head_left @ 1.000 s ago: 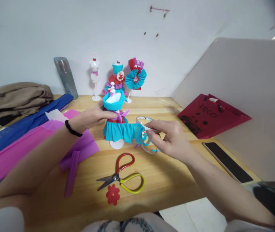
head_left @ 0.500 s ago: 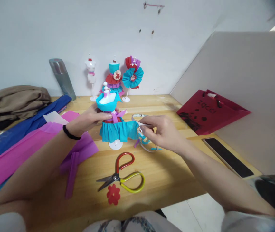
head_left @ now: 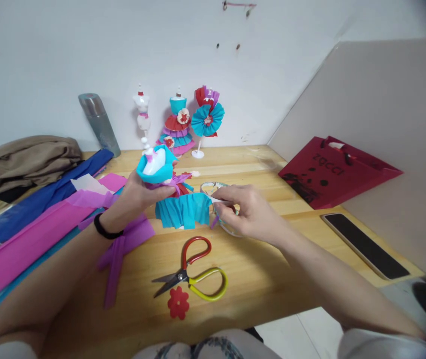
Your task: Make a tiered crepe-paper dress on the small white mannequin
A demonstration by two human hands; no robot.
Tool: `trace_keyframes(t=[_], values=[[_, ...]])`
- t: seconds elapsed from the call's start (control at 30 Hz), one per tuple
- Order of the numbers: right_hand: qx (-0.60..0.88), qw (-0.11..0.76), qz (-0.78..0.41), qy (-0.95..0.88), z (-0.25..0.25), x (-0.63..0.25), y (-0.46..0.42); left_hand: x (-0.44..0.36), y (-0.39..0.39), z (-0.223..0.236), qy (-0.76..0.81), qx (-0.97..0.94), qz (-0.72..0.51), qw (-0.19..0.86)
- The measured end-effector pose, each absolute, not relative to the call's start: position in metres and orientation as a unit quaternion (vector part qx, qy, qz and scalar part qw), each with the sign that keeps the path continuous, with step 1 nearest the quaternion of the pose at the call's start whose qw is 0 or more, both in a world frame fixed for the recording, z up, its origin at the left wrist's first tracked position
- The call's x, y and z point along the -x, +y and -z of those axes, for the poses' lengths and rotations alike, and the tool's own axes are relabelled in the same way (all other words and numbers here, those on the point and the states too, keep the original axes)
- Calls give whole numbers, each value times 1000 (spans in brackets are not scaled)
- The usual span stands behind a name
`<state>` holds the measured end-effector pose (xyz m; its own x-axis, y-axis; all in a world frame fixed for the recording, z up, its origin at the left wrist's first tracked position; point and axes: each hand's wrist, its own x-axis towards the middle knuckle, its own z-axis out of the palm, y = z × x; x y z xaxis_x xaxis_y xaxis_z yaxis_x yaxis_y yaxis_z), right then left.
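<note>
My left hand [head_left: 147, 192] is closed around the waist of a small dress-form mannequin [head_left: 155, 164], which leans to the left. The mannequin wears a turquoise crepe-paper top, a purple bow [head_left: 179, 182] and some red paper at the waist. A pleated turquoise crepe-paper strip [head_left: 183, 210] hangs round its lower part like a skirt. With thumb and fingers, my right hand [head_left: 241, 209] pinches a narrow white strip [head_left: 218, 201] at the right end of that crepe paper. Behind my right hand, partly hidden, lies a clear roll [head_left: 211, 187] with paper scraps in it.
Open scissors [head_left: 183, 275] and a red paper flower [head_left: 178, 302] lie in front. Three more mannequins [head_left: 178, 119] stand by the wall near a flask [head_left: 99, 122]. Coloured paper sheets [head_left: 29, 239] cover the left side. A red bag [head_left: 332, 172] and a phone [head_left: 364, 245] are at right.
The mannequin has tipped and shifted to the left, its base now mostly hidden behind the turquoise strip. My right hand keeps its pinch at the strip's end.
</note>
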<state>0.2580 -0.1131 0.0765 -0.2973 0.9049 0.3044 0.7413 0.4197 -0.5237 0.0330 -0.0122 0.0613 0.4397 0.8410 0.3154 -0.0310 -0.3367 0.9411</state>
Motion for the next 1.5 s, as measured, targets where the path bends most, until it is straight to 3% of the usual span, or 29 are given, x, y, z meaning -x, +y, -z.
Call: trace_keyframes(t=[0.2,0.7,1.5], values=[[506,289,-137,-801,-78,-260,-111,-33,-12,-61,310,-684,-447,486],[504,267,-84,-817,-88,-275,-91,-47,20,-58,170,-663,-382,621],[481,246,-232,-809,-80,-273,-54,-49,18,-58,147,-653,-373,642]])
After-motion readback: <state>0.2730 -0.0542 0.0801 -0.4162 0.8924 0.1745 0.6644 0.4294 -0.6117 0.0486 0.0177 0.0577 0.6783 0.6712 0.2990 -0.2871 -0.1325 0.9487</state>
